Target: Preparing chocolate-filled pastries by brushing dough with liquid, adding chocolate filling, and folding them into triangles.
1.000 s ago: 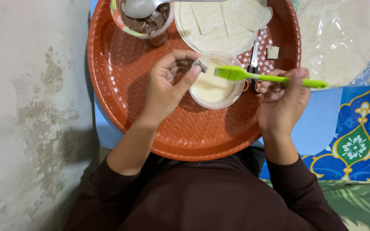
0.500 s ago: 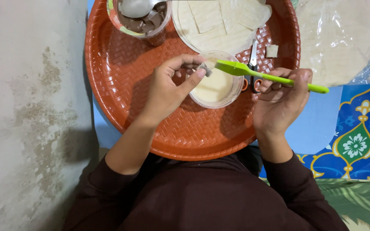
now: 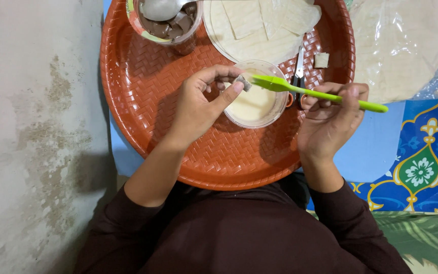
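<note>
A round orange woven-pattern tray (image 3: 143, 116) lies in front of me. My left hand (image 3: 201, 104) pinches a small folded pastry piece (image 3: 243, 82) over a clear bowl of pale batter (image 3: 254, 104). My right hand (image 3: 330, 119) grips the handle of a green silicone brush (image 3: 320, 94), whose head touches the pastry piece above the bowl.
A jar of brown chocolate spread (image 3: 171, 23) with a spoon in it stands at the tray's far side. Flat pastry sheets (image 3: 259, 30) and cut squares lie beside it, with scissors (image 3: 298, 71) near the bowl. A plastic bag of wrappers (image 3: 401, 45) lies right, a concrete wall (image 3: 31, 127) left.
The brush head has moved left from the bowl's rim to the pastry piece in my left hand. The left hand has stayed over the bowl.
</note>
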